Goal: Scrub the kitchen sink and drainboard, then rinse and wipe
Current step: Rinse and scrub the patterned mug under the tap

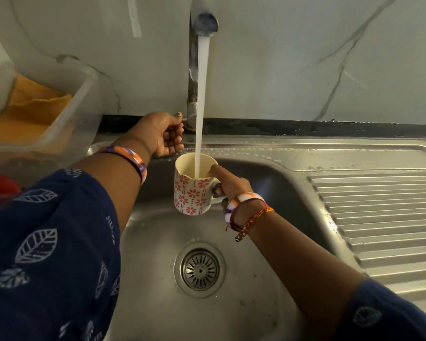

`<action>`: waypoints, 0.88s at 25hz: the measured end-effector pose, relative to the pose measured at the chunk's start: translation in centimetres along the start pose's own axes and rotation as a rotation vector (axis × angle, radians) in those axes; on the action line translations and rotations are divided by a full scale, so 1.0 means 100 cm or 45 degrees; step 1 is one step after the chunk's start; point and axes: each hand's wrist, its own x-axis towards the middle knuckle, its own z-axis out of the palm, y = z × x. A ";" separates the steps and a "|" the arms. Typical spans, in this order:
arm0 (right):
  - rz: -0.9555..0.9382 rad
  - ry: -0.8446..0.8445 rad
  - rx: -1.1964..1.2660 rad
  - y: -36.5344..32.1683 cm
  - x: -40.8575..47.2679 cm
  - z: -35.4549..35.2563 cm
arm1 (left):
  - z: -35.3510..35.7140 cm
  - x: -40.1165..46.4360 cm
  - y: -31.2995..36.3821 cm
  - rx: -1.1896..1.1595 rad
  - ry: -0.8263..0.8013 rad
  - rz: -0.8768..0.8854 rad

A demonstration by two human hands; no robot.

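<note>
A person's right hand [231,187] grips the handle of a red-flowered mug [191,190], forefinger hooked over the rim, holding it at centre frame under a running stream of water [202,94] from the tap [194,70]. The left hand [164,135] reaches to the tap's base, fingers curled; whether they clasp anything cannot be told. Below lies the steel sink [158,242] with its drain [199,269]; the ribbed drainboard [379,217] fills the right. A clear container [84,99] holding orange cloth [32,107] sits upper left.
</note>
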 end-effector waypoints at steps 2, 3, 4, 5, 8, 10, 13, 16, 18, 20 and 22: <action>0.038 -0.003 0.019 0.000 -0.001 0.000 | 0.000 0.001 0.000 -0.003 0.016 0.003; 0.053 -0.008 0.034 -0.001 -0.002 0.000 | -0.001 0.002 0.001 -0.002 0.022 0.004; 0.061 -0.016 0.049 -0.001 -0.002 0.000 | -0.001 0.003 0.001 -0.001 0.027 0.003; 0.066 -0.024 0.061 -0.002 -0.003 0.001 | -0.001 0.003 0.001 -0.004 0.030 0.003; 0.066 -0.038 0.082 -0.005 -0.006 0.001 | 0.000 0.002 -0.001 -0.003 0.035 0.009; 0.049 -0.045 0.083 -0.007 -0.006 0.001 | 0.000 0.002 -0.001 0.016 0.050 0.016; 0.027 -0.052 0.061 -0.008 -0.005 0.001 | 0.000 0.003 0.000 0.031 0.068 0.021; 0.006 -0.050 0.031 -0.007 -0.004 0.001 | 0.001 0.003 -0.001 0.026 0.060 0.022; 0.005 -0.045 0.028 -0.004 -0.003 0.001 | 0.001 0.002 -0.001 0.018 0.054 0.027; 0.010 -0.041 0.036 -0.002 -0.004 0.000 | 0.000 0.002 -0.001 0.014 0.051 0.031; 0.013 -0.037 0.047 0.001 -0.003 0.000 | 0.000 0.001 -0.001 0.013 0.044 0.031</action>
